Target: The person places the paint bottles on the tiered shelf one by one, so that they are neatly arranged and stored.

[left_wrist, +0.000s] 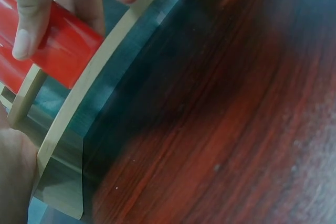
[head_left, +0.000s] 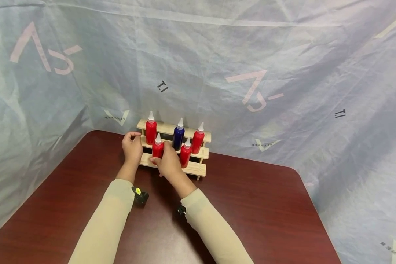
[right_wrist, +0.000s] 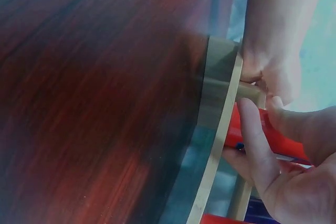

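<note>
My right hand [head_left: 167, 161] grips the red squeeze bottle [head_left: 157, 148]; my left hand [head_left: 132, 148], fingers curled round its end, steadies the stepped wooden rack [head_left: 198, 168].

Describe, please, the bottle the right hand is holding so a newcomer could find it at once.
At the far edge of the dark red table stands a stepped wooden rack of five bottles. The held red bottle stands low at the rack's left, the only one with the right hand gripping it.

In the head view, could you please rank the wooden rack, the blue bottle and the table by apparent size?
1. Table
2. Wooden rack
3. Blue bottle

No close calls; each clearly dwarfs the next.
</note>
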A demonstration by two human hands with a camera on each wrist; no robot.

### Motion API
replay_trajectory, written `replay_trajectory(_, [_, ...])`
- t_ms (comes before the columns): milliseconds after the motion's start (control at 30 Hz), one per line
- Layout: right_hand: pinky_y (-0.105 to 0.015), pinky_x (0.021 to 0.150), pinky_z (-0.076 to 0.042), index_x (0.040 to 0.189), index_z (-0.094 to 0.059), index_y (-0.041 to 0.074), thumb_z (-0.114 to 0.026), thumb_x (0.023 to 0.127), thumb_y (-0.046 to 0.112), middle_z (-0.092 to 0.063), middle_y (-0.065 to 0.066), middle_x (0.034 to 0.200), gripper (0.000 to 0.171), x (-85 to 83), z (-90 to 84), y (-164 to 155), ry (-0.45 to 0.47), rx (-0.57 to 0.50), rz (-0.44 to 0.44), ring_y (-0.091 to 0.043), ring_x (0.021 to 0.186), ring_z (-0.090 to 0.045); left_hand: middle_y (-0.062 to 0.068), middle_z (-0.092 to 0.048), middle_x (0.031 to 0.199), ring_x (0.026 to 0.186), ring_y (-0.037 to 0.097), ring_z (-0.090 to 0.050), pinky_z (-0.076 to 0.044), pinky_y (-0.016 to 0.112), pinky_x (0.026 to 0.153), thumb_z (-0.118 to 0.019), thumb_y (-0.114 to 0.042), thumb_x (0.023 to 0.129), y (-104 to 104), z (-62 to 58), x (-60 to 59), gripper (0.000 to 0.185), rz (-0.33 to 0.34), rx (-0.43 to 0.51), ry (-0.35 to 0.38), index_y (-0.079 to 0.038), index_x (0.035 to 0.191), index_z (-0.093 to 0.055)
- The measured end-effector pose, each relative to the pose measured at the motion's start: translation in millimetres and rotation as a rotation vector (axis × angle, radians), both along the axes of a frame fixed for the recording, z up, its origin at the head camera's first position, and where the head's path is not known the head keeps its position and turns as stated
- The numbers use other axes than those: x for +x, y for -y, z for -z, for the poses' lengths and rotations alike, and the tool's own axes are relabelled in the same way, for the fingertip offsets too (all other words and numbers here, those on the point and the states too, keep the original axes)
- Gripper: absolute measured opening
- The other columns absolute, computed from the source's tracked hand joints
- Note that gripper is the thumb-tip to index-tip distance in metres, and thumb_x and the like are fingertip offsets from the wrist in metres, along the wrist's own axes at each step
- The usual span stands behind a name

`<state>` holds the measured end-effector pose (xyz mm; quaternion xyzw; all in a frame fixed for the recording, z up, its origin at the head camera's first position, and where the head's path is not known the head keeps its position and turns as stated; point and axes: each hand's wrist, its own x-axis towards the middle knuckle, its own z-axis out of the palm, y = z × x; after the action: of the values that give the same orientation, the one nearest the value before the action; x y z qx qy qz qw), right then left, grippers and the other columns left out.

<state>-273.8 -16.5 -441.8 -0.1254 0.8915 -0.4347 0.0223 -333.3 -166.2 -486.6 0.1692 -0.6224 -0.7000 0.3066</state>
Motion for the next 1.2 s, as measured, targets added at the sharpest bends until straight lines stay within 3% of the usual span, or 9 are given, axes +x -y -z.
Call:
replay_trajectory(200, [-0.033, 0.043, -0.056, 0.138, -0.046, 0.01, -0.082, 0.092, 0.018, -0.067, -0.017, 0.119, 0.058, 1.9, -2.7, 1.1, 0.049, -0.024, 0.01, -0.022, 0.046, -0.064, -0.003, -0.057, 0.096, 0.083, 0.007, -0.049, -0.04, 0.022, 0.075, -0.054, 0.0, 0.098, 0.8, -1.3, 1.4, 0.018, 0.003, 0.01, -0.01, 0.011, 0.103, -0.068])
replay_trajectory(533, [-0.048, 0.055, -0.062, 0.144, -0.047, 0.009, -0.082, 0.092, 0.015, -0.067, -0.021, 0.126, 0.062, 6.1, -5.2, -1.0, 0.144, -0.085, 0.029, -0.037, 0.069, -0.074, -0.004, -0.057, 0.097, 0.082, 0.007, -0.048, -0.04, 0.022, 0.074, -0.055, -0.002, 0.099, -0.3, 0.8, 0.6, 0.018, 0.007, 0.0, 0.015, 0.009, 0.105, -0.068])
replay_trajectory(733, [-0.035, 0.047, -0.058, 0.154, -0.037, 0.01, -0.084, 0.09, 0.013, -0.063, -0.019, 0.134, 0.079, 13.1, -5.2, -7.8, 0.17, -0.044, -0.006, -0.023, 0.057, -0.067, -0.006, -0.057, 0.096, 0.082, 0.008, -0.049, -0.041, 0.023, 0.074, -0.055, -0.003, 0.098, -3.7, 5.0, 0.9, 0.017, 0.013, 0.015, 0.023, 0.007, 0.102, -0.068])
replay_trajectory(900, [-0.037, 0.052, -0.059, 0.167, -0.014, 0.005, -0.084, 0.091, 0.017, -0.067, -0.023, 0.122, 0.104, 21.0, -11.4, -16.3, 0.206, 0.036, -0.061, -0.032, 0.056, -0.069, -0.009, -0.055, 0.092, 0.083, 0.008, -0.05, -0.042, 0.022, 0.075, -0.055, -0.003, 0.097, -2.4, 5.6, -1.9, 0.017, -0.006, 0.025, 0.013, 0.008, 0.101, -0.068])
replay_trajectory(1000, [-0.042, 0.089, -0.063, 0.169, -0.007, 0.002, -0.083, 0.092, 0.027, -0.064, -0.025, 0.139, 0.111, 30.1, -15.9, -24.2, 0.207, 0.131, -0.101, -0.034, 0.103, -0.076, -0.011, -0.056, 0.092, 0.088, 0.006, -0.052, -0.043, 0.02, 0.08, -0.056, -0.001, 0.096, 0.3, 5.0, -1.4, 0.017, -0.008, 0.035, 0.021, 0.009, 0.102, -0.068])
replay_trajectory(1067, [-0.044, 0.113, -0.052, 0.169, -0.008, 0.002, -0.081, 0.093, 0.034, -0.055, -0.024, 0.154, 0.11, 37.0, -18.7, -30.5, 0.214, 0.183, -0.136, -0.032, 0.136, -0.063, -0.011, -0.056, 0.093, 0.091, 0.006, -0.052, -0.044, 0.019, 0.082, -0.057, 0.0, 0.097, 2.3, 3.6, 0.2, 0.017, -0.002, 0.047, 0.034, 0.01, 0.103, -0.068])
replay_trajectory(1133, [-0.046, 0.127, -0.038, 0.169, -0.012, 0.002, -0.079, 0.094, 0.041, -0.039, -0.019, 0.169, 0.108, 43.5, -21.7, -37.3, 0.212, 0.225, -0.176, -0.028, 0.155, -0.042, -0.011, -0.056, 0.095, 0.092, 0.006, -0.052, -0.044, 0.019, 0.082, -0.057, 0.0, 0.097, 4.7, 1.6, 1.7, 0.015, 0.016, 0.059, 0.055, 0.008, 0.105, -0.068])
replay_trajectory(1200, [-0.047, 0.128, -0.035, 0.169, -0.016, 0.005, -0.077, 0.095, 0.044, -0.037, -0.017, 0.17, 0.104, 49.5, -24.7, -44.8, 0.221, 0.24, -0.216, -0.027, 0.157, -0.04, -0.01, -0.054, 0.1, 0.095, 0.006, -0.051, -0.045, 0.019, 0.084, -0.058, 0.001, 0.098, 7.2, -2.0, 3.4, 0.015, 0.044, 0.079, 0.074, 0.006, 0.109, -0.066])
